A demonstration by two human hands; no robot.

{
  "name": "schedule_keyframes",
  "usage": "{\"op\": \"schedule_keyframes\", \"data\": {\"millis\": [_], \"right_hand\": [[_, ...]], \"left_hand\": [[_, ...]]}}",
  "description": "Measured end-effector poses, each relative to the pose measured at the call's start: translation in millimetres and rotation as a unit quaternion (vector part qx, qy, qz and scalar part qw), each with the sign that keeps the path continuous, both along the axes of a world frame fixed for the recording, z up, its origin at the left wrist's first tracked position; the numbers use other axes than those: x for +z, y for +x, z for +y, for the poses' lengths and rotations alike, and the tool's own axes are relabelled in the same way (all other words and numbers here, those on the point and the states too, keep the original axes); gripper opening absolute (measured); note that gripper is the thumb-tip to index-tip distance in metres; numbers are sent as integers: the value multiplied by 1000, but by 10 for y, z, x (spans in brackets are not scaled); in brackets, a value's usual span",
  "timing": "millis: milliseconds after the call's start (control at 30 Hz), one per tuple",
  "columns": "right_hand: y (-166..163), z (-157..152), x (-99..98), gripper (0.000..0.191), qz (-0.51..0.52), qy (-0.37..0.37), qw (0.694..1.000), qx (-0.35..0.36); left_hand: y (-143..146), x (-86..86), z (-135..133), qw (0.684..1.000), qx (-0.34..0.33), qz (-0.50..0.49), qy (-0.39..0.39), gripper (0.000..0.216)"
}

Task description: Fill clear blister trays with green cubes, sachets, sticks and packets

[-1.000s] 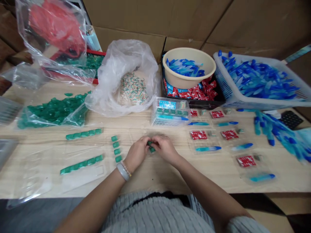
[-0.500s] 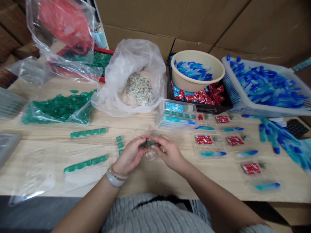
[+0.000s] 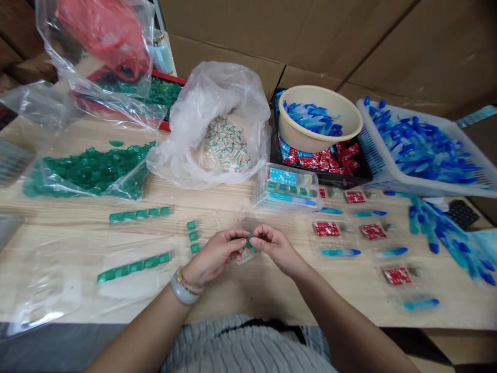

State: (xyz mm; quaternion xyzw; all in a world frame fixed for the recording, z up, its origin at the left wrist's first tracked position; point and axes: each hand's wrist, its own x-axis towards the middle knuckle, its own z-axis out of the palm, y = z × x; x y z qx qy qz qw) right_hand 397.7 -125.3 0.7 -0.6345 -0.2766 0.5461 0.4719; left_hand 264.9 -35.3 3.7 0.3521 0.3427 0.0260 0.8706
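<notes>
In front of me, my left hand (image 3: 215, 254) and my right hand (image 3: 278, 251) meet fingertip to fingertip. Between them they pinch small green translucent pieces (image 3: 250, 241), partly hidden by the fingers. Beneath the fingertips lies a clear plastic tray (image 3: 244, 256), mostly covered by my hands. Just left of my left hand, a short column of green pieces (image 3: 193, 236) lies on the table. Farther left are two rows of joined green pieces, an upper row (image 3: 140, 214) and a lower row (image 3: 134, 267).
A bag of green pieces (image 3: 93, 173) and a white bag of small printed pieces (image 3: 227, 145) stand behind. Stacked filled clear boxes (image 3: 287, 189) sit ahead. At right are trays with red packets (image 3: 326, 229), a cream bowl (image 3: 320, 132) and a white basket of blue sticks (image 3: 427, 178).
My fingertips have shifted slightly right and down, and the green pieces are now turned more upright between them. The camera view has tilted a little.
</notes>
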Motion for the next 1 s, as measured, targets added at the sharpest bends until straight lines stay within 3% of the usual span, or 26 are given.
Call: {"op": "schedule_keyframes", "data": {"millis": [133,267,433,567,667,733,767,867,933,1000], "right_hand": [[30,-32,14,33,31,2,999,5],[39,-11,18,31,61,22,998,1],[48,10,33,27,164,35,986,-4],[122,-7,22,24,182,13,983,31],[203,21,-19,23,135,-14,991,21],[239,75,-74,19,37,-22,999,9],[247,109,-108,16,-30,-24,999,10],[228,214,-207,15,-241,-44,968,47],[196,259,-240,18,-346,-78,932,77],[171,278,-234,20,-410,-111,900,95]], "left_hand": [[-39,-2,-20,991,-45,-39,-120,18],[-7,-47,-48,977,-3,-63,-202,15],[49,-89,-91,968,62,-66,-233,17],[63,-54,-108,968,95,-61,-223,18],[102,-61,-93,990,70,-32,-121,19],[157,-112,-64,997,56,26,39,16],[191,-149,-46,986,50,63,143,13],[291,-254,5,884,7,166,437,12],[333,-288,13,813,-43,208,543,16],[342,-286,-9,773,-76,233,584,19]]}}
